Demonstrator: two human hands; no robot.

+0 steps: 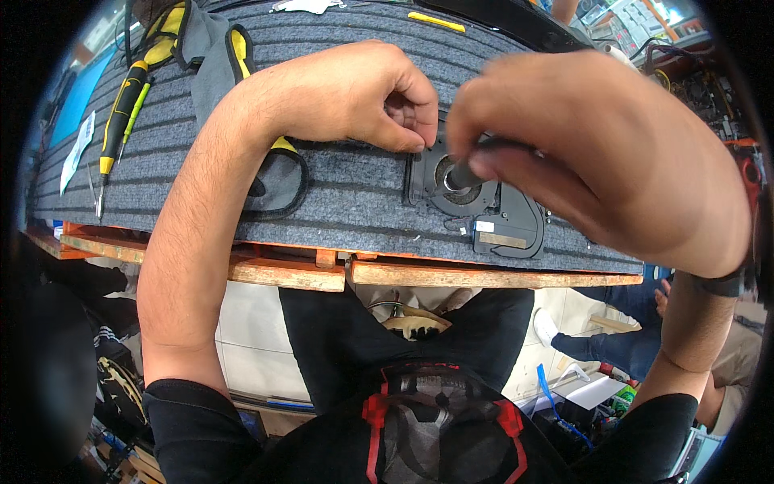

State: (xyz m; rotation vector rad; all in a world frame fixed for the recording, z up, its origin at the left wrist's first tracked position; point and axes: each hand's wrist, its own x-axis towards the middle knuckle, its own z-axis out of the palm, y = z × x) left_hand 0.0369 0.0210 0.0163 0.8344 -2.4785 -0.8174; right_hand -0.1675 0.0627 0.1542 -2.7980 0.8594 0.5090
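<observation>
My right hand (548,145), blurred, grips a dark cylindrical tool (466,173) with a silvery end over the round fan (463,200) of a black fan housing (512,238). Its fingers are wrapped round the tool. My left hand (391,105) is curled at the housing's upper-left edge, thumb near the fingertips; I cannot make out what, if anything, they pinch. The housing lies on a grey ribbed mat (339,206), with small pale labels on its lower part and a thin cable beside the fan.
A yellow-black screwdriver (122,117), slim green tool (135,109) and grey-yellow fabric item (278,181) lie left. A small yellow stick (435,22) is at the back. The bench's wooden edge (484,274) runs nearest me. Cables and electronics crowd the right; another person's legs (597,347) show below.
</observation>
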